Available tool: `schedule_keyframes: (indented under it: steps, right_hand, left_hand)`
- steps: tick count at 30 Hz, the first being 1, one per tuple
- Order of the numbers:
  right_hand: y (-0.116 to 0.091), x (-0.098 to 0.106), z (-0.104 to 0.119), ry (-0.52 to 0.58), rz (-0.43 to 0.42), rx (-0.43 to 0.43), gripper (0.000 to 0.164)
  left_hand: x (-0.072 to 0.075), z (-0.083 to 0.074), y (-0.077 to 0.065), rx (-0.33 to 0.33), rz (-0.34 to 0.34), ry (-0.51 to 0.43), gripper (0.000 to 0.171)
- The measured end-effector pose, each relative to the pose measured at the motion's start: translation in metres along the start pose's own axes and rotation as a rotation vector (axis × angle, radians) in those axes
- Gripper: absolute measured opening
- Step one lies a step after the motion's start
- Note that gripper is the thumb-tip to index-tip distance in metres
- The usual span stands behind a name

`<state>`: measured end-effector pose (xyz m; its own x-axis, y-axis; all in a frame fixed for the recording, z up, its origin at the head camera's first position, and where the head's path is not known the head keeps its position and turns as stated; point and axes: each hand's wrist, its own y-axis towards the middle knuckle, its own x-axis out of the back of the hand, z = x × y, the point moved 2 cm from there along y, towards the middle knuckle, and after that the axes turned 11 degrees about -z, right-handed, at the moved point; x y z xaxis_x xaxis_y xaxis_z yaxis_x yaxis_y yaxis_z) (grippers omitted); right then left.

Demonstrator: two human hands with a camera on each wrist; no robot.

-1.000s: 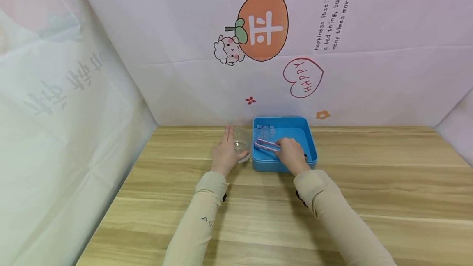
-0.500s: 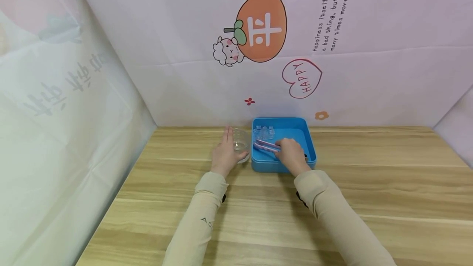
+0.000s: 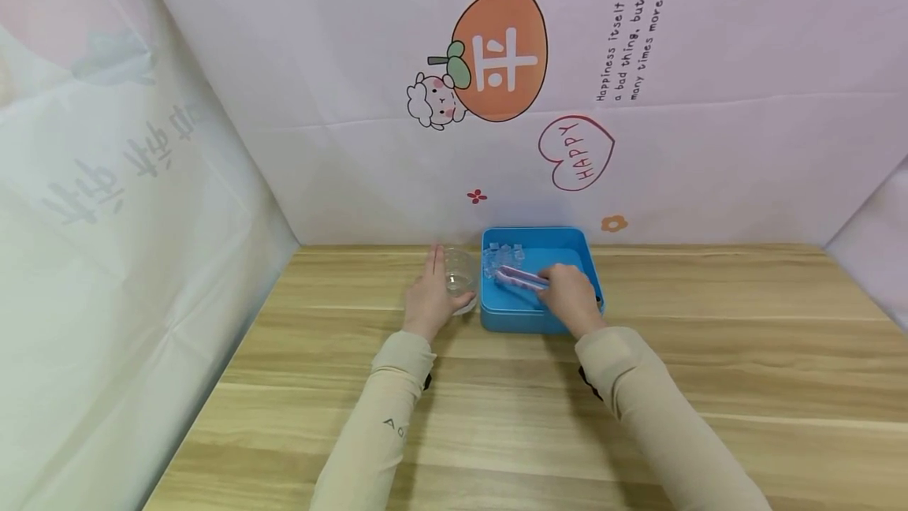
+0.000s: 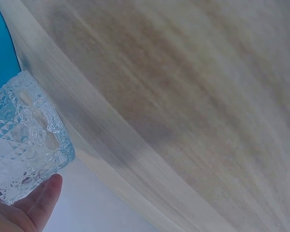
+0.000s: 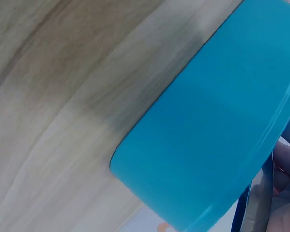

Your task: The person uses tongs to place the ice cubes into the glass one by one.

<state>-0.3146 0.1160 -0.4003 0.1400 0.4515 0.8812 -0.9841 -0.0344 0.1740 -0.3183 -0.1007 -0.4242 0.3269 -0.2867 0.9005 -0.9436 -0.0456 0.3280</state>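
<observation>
My left hand (image 3: 428, 300) holds a clear glass (image 3: 459, 273) on the table, fingers along its left side and thumb across its front. The left wrist view shows the cut pattern of the glass (image 4: 24, 140) and fingertips against it. My right hand (image 3: 570, 296) grips pink-and-white tongs (image 3: 521, 277) over the blue box (image 3: 528, 322). Their tips lie close together beside several clear cubes (image 3: 505, 255) in the box's left part. Whether a cube sits between the tips, I cannot tell. In the right wrist view, the blue box wall (image 5: 203, 121) hides much of the hand.
The wooden table (image 3: 482, 424) has a printed white cloth (image 3: 369, 180) standing along its back edge. Another white cloth (image 3: 177, 274) hangs at the left. The box stands just right of the glass, its walls raised around the cubes.
My right hand and the tongs have moved a little to the right inside the box, and the tong tips have come closer together. The left hand stays at the glass.
</observation>
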Motion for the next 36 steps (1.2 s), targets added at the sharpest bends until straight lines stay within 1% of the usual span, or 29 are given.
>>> schedule_keyframes:
  steps: [8, 18, 23, 28, 36]
  right_hand:
    - [0.002, 0.005, -0.008, -0.002, -0.061, 0.021, 0.030]
    - [0.005, 0.015, -0.003, 0.068, -0.142, 0.058, 0.030]
    - [0.007, 0.021, 0.005, 0.109, -0.154, 0.060, 0.031]
    - [0.005, 0.029, 0.019, 0.122, -0.163, 0.078, 0.033]
    - [0.002, 0.031, 0.032, 0.191, -0.130, 0.078, 0.035]
  left_hand:
    - [0.001, 0.000, -0.001, -0.012, -0.023, -0.010, 0.103]
    - [-0.001, 0.000, 0.000, -0.018, -0.016, 0.004, 0.103]
    - [-0.001, 0.000, 0.000, -0.013, -0.012, -0.001, 0.103]
    - [-0.002, 0.000, 0.000, -0.012, -0.009, 0.001, 0.103]
    - [0.000, -0.001, 0.001, -0.009, 0.000, 0.012, 0.103]
